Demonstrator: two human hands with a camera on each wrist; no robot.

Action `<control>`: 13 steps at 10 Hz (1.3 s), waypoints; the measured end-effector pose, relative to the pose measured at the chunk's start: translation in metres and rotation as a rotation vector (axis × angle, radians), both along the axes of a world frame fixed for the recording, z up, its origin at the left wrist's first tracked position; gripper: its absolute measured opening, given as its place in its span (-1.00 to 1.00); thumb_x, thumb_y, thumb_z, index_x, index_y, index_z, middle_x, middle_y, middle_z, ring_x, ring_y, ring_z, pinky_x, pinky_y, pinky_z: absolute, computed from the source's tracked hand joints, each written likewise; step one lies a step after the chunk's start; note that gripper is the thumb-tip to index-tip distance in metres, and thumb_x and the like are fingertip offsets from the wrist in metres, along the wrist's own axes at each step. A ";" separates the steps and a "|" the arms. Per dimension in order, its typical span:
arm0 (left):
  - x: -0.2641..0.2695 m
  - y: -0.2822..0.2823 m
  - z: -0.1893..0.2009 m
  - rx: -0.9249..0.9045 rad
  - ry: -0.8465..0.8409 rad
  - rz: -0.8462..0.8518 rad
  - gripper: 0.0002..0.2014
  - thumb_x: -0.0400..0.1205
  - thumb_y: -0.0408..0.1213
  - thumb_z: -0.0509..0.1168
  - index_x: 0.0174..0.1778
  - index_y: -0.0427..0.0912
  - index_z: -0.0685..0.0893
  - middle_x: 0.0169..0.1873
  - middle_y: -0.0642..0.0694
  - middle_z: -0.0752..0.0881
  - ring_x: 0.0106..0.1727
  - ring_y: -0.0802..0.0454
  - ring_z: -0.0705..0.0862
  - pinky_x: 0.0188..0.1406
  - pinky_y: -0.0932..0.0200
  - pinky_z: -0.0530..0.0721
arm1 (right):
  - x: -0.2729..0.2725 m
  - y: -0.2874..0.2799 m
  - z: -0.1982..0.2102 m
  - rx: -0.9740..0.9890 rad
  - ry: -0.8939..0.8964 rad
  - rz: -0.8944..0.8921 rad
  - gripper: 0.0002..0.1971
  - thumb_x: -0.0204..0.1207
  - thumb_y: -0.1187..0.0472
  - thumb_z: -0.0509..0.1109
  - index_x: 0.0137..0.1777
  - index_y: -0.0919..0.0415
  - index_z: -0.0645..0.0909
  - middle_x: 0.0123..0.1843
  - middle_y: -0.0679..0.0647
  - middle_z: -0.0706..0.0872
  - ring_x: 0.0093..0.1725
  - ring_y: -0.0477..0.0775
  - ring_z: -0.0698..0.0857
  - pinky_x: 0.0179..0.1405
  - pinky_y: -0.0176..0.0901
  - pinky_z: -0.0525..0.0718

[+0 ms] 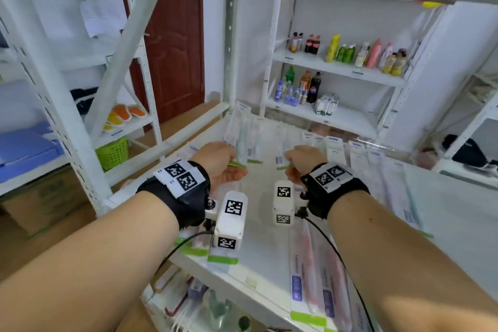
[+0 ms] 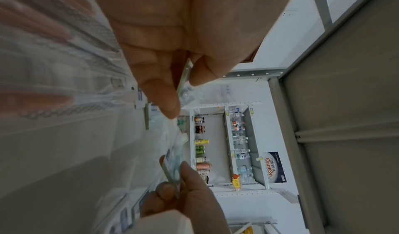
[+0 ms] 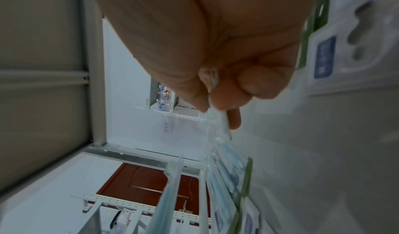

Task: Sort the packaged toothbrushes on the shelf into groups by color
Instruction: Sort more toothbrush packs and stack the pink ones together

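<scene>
Packaged toothbrushes lie on the white shelf (image 1: 258,272). My left hand (image 1: 232,164) pinches the green card end of a pale teal toothbrush pack (image 1: 238,164) between thumb and finger; the left wrist view shows that pinch on the pack's edge (image 2: 185,76). My right hand (image 1: 292,167) pinches the end of another teal pack (image 1: 283,167), which hangs from the fingers (image 3: 226,159) in the right wrist view. More teal packs (image 1: 244,135) lie at the back left, pink ones (image 1: 310,264) at the front, and white ones (image 1: 350,153) on the right.
A grey shelf post (image 1: 230,62) stands at the back left corner. Behind is a rack of bottles (image 1: 345,54). A green basket (image 1: 111,153) sits on the left rack. More packs lie on the shelf below (image 1: 188,302). A board above limits headroom.
</scene>
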State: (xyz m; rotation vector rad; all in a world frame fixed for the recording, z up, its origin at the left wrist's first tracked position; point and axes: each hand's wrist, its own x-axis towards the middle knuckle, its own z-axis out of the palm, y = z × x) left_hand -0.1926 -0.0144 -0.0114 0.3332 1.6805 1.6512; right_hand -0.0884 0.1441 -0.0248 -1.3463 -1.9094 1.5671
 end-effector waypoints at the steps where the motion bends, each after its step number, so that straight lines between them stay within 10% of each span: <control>1: -0.015 0.009 -0.006 -0.041 -0.015 -0.020 -0.80 0.64 -0.50 0.05 0.14 -0.28 0.44 -0.67 -0.19 0.68 -0.47 -0.07 0.69 -0.58 0.22 0.70 | -0.018 0.009 -0.007 0.033 -0.021 0.029 -0.60 0.60 0.32 0.23 0.44 0.30 0.39 -0.30 0.24 0.59 -0.46 0.12 0.58 -0.43 -0.07 0.56; 2: -0.028 0.017 -0.005 -0.103 -0.005 -0.069 -0.91 0.66 -0.51 0.05 -0.01 -0.38 0.45 -0.66 -0.23 0.69 -0.47 -0.08 0.70 -0.51 0.17 0.72 | -0.029 0.011 -0.006 0.041 -0.051 0.044 -0.48 0.63 0.36 0.23 0.57 0.33 0.24 0.08 0.42 0.61 -0.45 0.17 0.59 -0.46 -0.07 0.57; 3: -0.037 0.029 -0.006 -0.118 0.029 -0.087 -0.79 0.68 -0.51 0.07 -0.24 -0.32 0.51 -0.53 -0.29 0.70 -0.39 -0.14 0.72 -0.37 0.09 0.75 | -0.037 0.012 -0.003 0.055 -0.131 0.068 -0.54 0.62 0.40 0.23 0.51 0.39 0.31 0.33 0.39 0.56 -0.08 0.29 0.71 -0.08 0.07 0.69; 4: -0.046 0.044 -0.011 -0.131 0.057 -0.092 -0.75 0.67 -0.52 0.09 -0.29 -0.29 0.57 -0.58 -0.25 0.69 -0.43 -0.16 0.69 -0.20 -0.04 0.75 | -0.036 0.006 0.008 0.079 -0.285 0.077 -0.62 0.69 0.11 0.18 0.31 0.39 0.57 -0.11 0.10 0.55 0.29 0.21 0.59 0.20 -0.08 0.55; 5: -0.054 0.056 -0.014 -0.138 0.081 -0.112 -0.81 0.62 -0.59 0.12 -0.22 -0.33 0.58 -0.37 -0.30 0.74 -0.48 -0.09 0.69 -0.20 -0.02 0.79 | -0.033 0.001 0.010 0.348 -0.542 0.243 -0.56 0.70 0.03 0.07 0.21 0.34 0.65 -0.14 0.14 0.54 0.23 0.19 0.62 0.26 -0.09 0.57; 6: -0.056 0.064 -0.014 -0.132 0.094 -0.139 -0.73 0.63 -0.56 0.13 0.24 -0.47 0.53 0.12 -0.41 0.68 -0.28 -0.09 0.72 -0.29 0.14 0.74 | -0.029 0.007 0.000 0.300 -0.473 0.150 -0.60 0.69 0.09 0.12 0.28 0.34 0.61 0.30 0.22 0.62 0.36 0.19 0.56 0.36 -0.01 0.51; 8: -0.063 0.069 -0.014 -0.169 -0.036 -0.148 -0.68 0.72 -0.37 0.10 0.34 -0.45 0.50 0.24 -0.35 0.64 0.18 -0.19 0.69 0.02 0.13 0.72 | -0.017 0.011 -0.013 -0.122 0.055 -0.030 -0.54 0.57 0.50 0.23 0.48 0.34 0.41 0.35 0.39 0.58 -0.19 -0.03 0.67 -0.08 -0.13 0.74; 9: -0.060 0.061 -0.005 -0.574 0.731 -0.425 -0.54 0.76 -0.05 -0.08 0.19 -0.34 0.59 0.15 -0.28 0.66 0.16 -0.21 0.65 0.10 0.08 0.56 | -0.009 0.007 -0.010 -0.106 0.062 -0.077 -0.56 0.57 0.52 0.23 0.45 0.38 0.43 0.15 0.37 0.68 -0.28 0.02 0.67 -0.29 -0.21 0.72; 10: -0.052 0.055 0.007 -0.654 0.823 -0.414 -0.51 0.77 -0.06 -0.09 0.19 -0.34 0.61 0.17 -0.27 0.65 0.19 -0.19 0.63 0.05 0.09 0.51 | 0.002 0.001 -0.001 -0.099 0.106 -0.136 -0.59 0.58 0.51 0.22 0.43 0.40 0.42 -0.16 0.19 0.63 -0.29 0.06 0.66 -0.22 -0.15 0.72; 12: -0.024 0.052 0.001 -0.361 0.558 -0.419 -0.62 0.75 -0.15 0.01 0.15 -0.36 0.61 0.21 -0.25 0.64 0.16 -0.16 0.63 0.23 0.03 0.59 | 0.049 -0.012 0.015 -0.113 0.167 -0.230 -0.65 0.59 0.52 0.20 0.37 0.42 0.47 -0.20 0.19 0.62 -0.26 0.10 0.66 -0.16 -0.09 0.71; 13: -0.004 0.056 -0.010 -0.069 0.007 -0.385 -0.74 0.67 -0.50 0.15 0.25 -0.27 0.56 0.03 -0.21 0.64 -0.17 0.01 0.66 0.06 0.12 0.74 | 0.078 -0.025 0.023 -0.173 0.229 -0.298 -0.75 0.59 0.55 0.17 0.18 0.35 0.54 -0.23 0.23 0.63 -0.27 0.13 0.67 -0.30 -0.12 0.73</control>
